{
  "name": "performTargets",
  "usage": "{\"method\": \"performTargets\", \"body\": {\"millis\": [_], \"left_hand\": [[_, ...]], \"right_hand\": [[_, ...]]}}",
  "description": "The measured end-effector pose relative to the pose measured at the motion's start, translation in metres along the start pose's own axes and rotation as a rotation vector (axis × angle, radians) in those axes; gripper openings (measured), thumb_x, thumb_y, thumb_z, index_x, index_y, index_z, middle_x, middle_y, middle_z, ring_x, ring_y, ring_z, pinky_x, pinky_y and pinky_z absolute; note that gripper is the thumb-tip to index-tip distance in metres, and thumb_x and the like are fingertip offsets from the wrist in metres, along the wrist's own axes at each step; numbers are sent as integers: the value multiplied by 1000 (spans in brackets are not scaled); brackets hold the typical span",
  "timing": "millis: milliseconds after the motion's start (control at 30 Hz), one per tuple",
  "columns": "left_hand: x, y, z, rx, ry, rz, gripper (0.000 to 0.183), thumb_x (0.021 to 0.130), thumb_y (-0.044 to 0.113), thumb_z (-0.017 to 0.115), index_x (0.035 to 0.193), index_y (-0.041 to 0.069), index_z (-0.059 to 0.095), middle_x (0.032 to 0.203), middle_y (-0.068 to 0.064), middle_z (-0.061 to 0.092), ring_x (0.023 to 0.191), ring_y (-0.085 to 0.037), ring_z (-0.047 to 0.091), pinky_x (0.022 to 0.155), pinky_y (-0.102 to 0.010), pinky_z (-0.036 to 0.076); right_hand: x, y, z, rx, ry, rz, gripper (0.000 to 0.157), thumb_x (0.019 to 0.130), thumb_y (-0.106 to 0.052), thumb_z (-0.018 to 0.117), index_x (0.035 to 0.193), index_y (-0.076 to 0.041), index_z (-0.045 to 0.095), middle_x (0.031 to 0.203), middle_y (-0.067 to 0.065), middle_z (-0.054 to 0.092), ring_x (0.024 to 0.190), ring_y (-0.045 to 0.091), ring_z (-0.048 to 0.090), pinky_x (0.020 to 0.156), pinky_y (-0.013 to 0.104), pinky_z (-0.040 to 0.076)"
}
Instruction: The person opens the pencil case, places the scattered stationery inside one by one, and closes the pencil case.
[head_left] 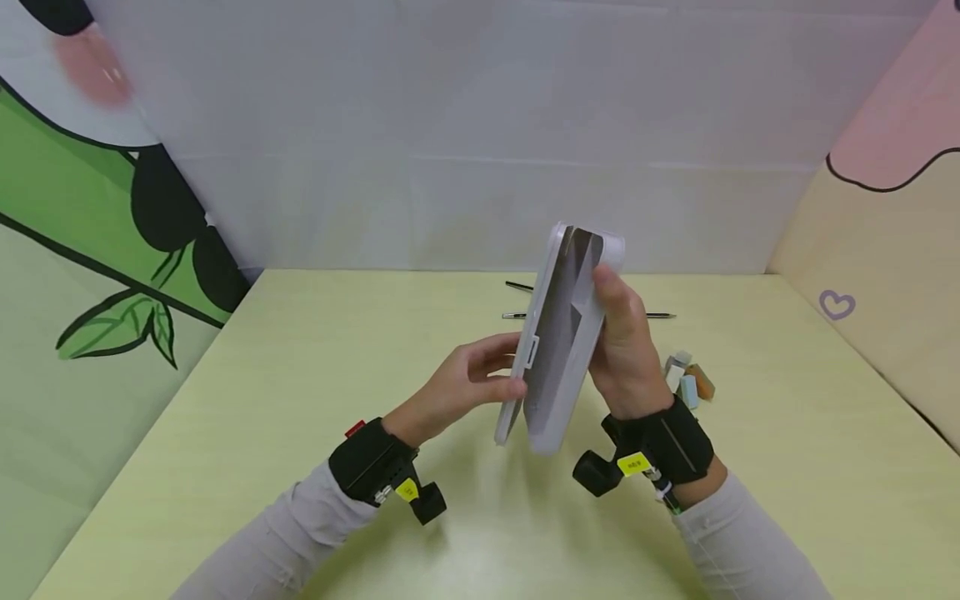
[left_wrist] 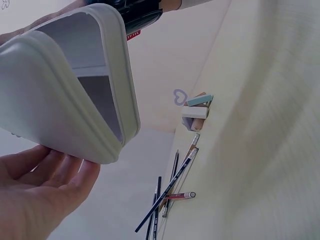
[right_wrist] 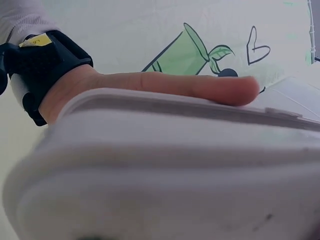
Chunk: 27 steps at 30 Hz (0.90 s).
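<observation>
A white pencil case (head_left: 561,367) is held up over the table, tilted on end, its lid (head_left: 536,321) parted from the body. My right hand (head_left: 628,358) grips the body from the right, thumb near the upper edge. On the other side my left hand (head_left: 468,377) pinches the lid, the thumb at its edge and the fingers behind it. In the left wrist view the fingers of the left hand (left_wrist: 45,197) lie against the outside of the lid (left_wrist: 50,105). The right wrist view shows the left thumb (right_wrist: 215,90) along the rim of the case (right_wrist: 165,185).
Several pencils (left_wrist: 167,190) lie toward the back of the table (head_left: 337,358), partly hidden behind the case in the head view. To the right is a small cluster of erasers (head_left: 688,390), white, blue and brown. A pale wall (head_left: 450,125) stands behind the table.
</observation>
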<state>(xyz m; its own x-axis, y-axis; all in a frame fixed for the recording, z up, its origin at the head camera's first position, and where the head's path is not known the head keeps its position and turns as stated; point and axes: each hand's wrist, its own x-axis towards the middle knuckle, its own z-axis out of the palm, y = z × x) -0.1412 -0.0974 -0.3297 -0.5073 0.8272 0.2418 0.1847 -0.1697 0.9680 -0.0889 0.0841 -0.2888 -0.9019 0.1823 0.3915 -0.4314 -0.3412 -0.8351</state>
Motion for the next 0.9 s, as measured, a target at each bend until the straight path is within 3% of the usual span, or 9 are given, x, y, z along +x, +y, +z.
{"method": "performTargets", "body": {"millis": [267, 467, 733, 900], "left_hand": [[-3, 5, -3, 4, -16, 24, 78, 76, 53, 67, 135, 9, 42, 131, -15, 48, 119, -24, 44, 94, -42, 46], [-6, 6, -3, -18, -29, 25, 72, 78, 51, 64, 134, 11, 43, 130, -13, 49, 117, -25, 45, 95, -43, 46], [-13, 16, 3, -52, -44, 30, 71, 81, 53, 60, 134, 8, 43, 127, -17, 49, 109, -30, 49, 92, -41, 46], [-14, 20, 4, -53, -45, 33, 75, 80, 56, 60, 134, 7, 42, 128, -17, 49, 110, -29, 49, 93, -42, 45]], "right_hand": [[0, -6, 2, 53, -23, -40, 81, 66, -66, 66, 120, -10, 45, 100, 4, 47, 87, 18, 45, 67, 26, 45], [-2, -11, 1, 94, -69, -42, 78, 69, -65, 64, 120, -9, 44, 98, 3, 49, 85, 17, 47, 65, 25, 47], [-4, -19, 2, 17, -7, -115, 72, 72, -68, 56, 114, -10, 47, 96, 4, 50, 86, 17, 48, 68, 26, 47], [-6, -22, 4, 39, 8, -127, 73, 72, -68, 55, 113, -9, 48, 96, 4, 51, 86, 16, 49, 68, 25, 47]]}}
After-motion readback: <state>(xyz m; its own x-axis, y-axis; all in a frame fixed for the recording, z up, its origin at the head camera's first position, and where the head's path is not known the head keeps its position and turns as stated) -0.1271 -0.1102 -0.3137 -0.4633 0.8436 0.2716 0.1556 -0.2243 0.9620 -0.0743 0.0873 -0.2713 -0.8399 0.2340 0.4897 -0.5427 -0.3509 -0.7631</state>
